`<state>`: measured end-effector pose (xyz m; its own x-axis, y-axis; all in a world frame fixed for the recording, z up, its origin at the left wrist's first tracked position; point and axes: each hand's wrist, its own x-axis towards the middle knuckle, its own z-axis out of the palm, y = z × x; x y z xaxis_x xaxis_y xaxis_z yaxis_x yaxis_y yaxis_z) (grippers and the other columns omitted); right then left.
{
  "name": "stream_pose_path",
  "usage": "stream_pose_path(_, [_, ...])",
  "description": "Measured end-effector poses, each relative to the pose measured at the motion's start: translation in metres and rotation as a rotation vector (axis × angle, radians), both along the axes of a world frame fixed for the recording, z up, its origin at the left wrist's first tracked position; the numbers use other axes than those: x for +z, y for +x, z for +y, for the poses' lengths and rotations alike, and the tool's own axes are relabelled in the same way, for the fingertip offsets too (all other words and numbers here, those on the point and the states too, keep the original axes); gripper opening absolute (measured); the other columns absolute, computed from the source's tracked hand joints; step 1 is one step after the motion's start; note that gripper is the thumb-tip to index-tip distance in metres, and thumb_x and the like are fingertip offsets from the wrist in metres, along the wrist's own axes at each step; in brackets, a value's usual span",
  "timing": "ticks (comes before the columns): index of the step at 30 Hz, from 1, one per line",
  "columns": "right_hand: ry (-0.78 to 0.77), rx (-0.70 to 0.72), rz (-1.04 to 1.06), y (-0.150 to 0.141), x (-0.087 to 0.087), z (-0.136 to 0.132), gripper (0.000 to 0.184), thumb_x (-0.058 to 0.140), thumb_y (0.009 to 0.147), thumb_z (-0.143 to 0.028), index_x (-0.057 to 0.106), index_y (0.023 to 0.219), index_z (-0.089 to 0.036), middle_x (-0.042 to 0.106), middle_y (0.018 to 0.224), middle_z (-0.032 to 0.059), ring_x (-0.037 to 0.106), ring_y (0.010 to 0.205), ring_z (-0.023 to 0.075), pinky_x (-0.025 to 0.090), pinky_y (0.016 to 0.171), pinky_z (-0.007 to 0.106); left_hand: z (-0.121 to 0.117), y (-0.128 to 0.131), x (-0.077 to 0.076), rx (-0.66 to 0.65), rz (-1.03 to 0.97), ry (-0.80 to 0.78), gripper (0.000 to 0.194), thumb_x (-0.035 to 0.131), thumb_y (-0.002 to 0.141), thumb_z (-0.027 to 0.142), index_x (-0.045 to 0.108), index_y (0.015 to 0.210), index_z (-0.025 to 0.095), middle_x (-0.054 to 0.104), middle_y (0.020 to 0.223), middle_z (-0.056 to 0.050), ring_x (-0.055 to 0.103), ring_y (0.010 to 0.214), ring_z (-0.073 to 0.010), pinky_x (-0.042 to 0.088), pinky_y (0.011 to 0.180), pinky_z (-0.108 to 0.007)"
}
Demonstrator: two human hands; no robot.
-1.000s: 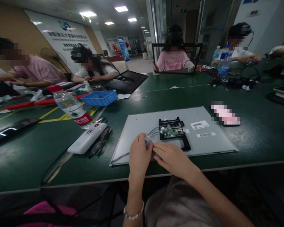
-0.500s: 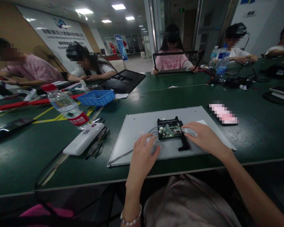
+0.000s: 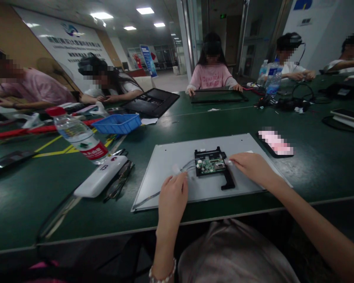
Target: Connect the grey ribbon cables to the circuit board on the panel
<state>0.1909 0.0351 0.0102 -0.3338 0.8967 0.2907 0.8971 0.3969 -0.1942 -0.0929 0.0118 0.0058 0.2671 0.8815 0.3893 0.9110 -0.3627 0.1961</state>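
Observation:
A grey metal panel (image 3: pixel 165 157) lies flat on the green table in front of me. A small green circuit board (image 3: pixel 209 164) sits on it in a black bracket (image 3: pixel 227 182). Thin wires (image 3: pixel 186 167) run left from the board to a white connector (image 3: pixel 176 169). My left hand (image 3: pixel 172 196) rests on the panel with its fingers drawn together over those wires, just below the connector. My right hand (image 3: pixel 252 167) reaches in from the right. Its fingertips pinch a small white tab (image 3: pixel 227 161) at the board's right edge.
A water bottle (image 3: pixel 76 135), a white power bank (image 3: pixel 102 175) and folded glasses (image 3: pixel 118 182) lie to the left, with a blue tray (image 3: pixel 118 124) behind. A phone (image 3: pixel 275 143) lies to the right. Several other people work at the table's far side and left.
My hands, joined over the wires a second ago, have parted. The right hand moved to the board's right edge. The left hand went from fingers spread to drawn together. A person opposite laid a black frame flat.

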Motion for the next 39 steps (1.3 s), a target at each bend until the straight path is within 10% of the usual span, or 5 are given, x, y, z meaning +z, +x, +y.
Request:
stream_pose_path(13, [-0.032, 0.028, -0.068, -0.001, -0.002, 0.007, 0.027, 0.045, 0.093, -0.025, 0.06, 0.114, -0.02, 0.07, 0.104, 0.0091, 0.065, 0.09, 0.0228, 0.046, 0.075, 0.031, 0.01, -0.022, 0.038, 0.05, -0.029, 0.414, 0.03, 0.041, 0.093, 0.018, 0.062, 0.114, 0.016, 0.068, 0.113, -0.01, 0.061, 0.11, -0.0208, 0.041, 0.099, -0.037])
stream_pose_path(24, [-0.027, 0.13, 0.05, 0.009, -0.005, 0.007, 0.029, 0.052, 0.089, -0.032, 0.06, 0.115, -0.02, 0.067, 0.114, 0.0076, 0.063, 0.1, 0.0225, 0.048, 0.084, 0.034, 0.023, -0.029, 0.019, 0.002, 0.228, 0.038, 0.031, 0.037, 0.094, 0.022, 0.063, 0.112, 0.02, 0.068, 0.114, -0.011, 0.056, 0.117, -0.0228, 0.029, 0.107, -0.052])
stream_pose_path(33, [0.068, 0.038, -0.161, 0.005, 0.001, 0.009, 0.025, 0.043, 0.092, -0.014, 0.064, 0.106, -0.018, 0.07, 0.1, 0.01, 0.065, 0.09, 0.0231, 0.047, 0.076, 0.033, 0.018, -0.017, 0.022, 0.004, 0.136, 0.071, 0.031, 0.04, 0.095, 0.03, 0.058, 0.118, 0.02, 0.066, 0.118, -0.01, 0.053, 0.12, -0.0246, 0.024, 0.108, -0.055])
stream_pose_path(39, [0.096, -0.052, -0.157, 0.032, -0.005, 0.01, 0.027, 0.043, 0.088, -0.011, 0.067, 0.101, -0.015, 0.069, 0.105, 0.0125, 0.064, 0.098, 0.0253, 0.049, 0.083, 0.038, 0.028, -0.004, 0.06, -0.046, 0.17, 0.077, 0.033, 0.04, 0.094, 0.029, 0.058, 0.119, 0.021, 0.065, 0.119, -0.01, 0.054, 0.118, -0.0252, 0.027, 0.108, -0.053])
